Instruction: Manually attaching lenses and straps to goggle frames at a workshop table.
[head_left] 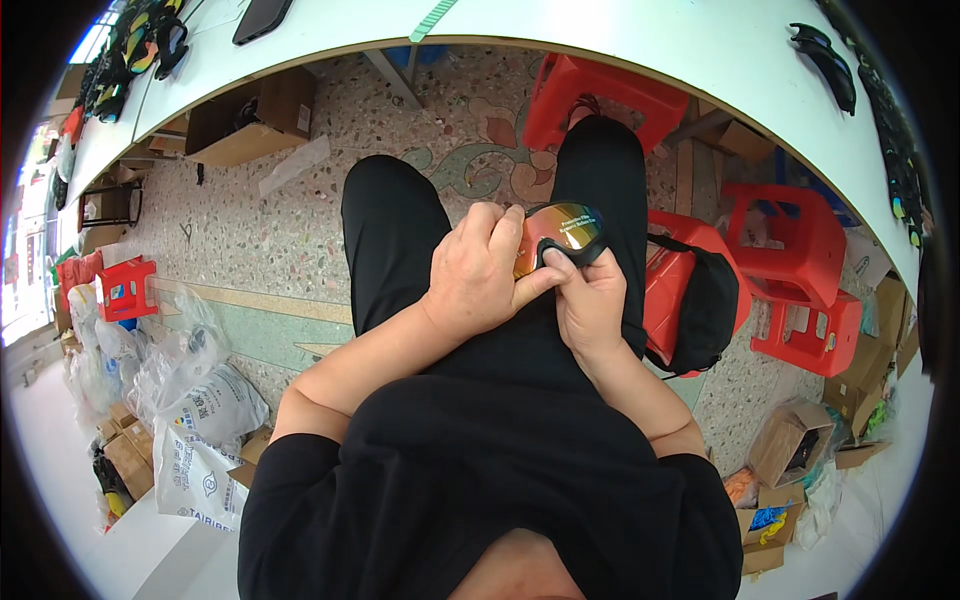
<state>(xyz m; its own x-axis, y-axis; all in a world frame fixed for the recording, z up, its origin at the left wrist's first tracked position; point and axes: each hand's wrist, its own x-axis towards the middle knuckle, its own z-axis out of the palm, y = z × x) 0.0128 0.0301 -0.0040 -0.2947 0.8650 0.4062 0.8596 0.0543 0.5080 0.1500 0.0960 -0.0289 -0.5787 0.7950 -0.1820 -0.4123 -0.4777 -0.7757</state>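
Above my lap I hold a pair of goggles [566,226] with a black frame and a mirrored lens shading from orange to green. Small print lies across the lens. My left hand [468,262] wraps over the left end of the goggles, its knuckles up and fingers bent, hiding that side. From below, my right hand [590,303] grips the lower right edge, with its thumb on the rim near the nose notch. The two thumbs come close together at the lower rim.
A white table [560,25] curves across the front, bearing a dark phone [262,20], a green strip [432,20], piled goggles [135,50] and a black curved piece [825,65]. Red stools [790,240] and a black bag [705,310] stand right; plastic bags [205,400] lie left.
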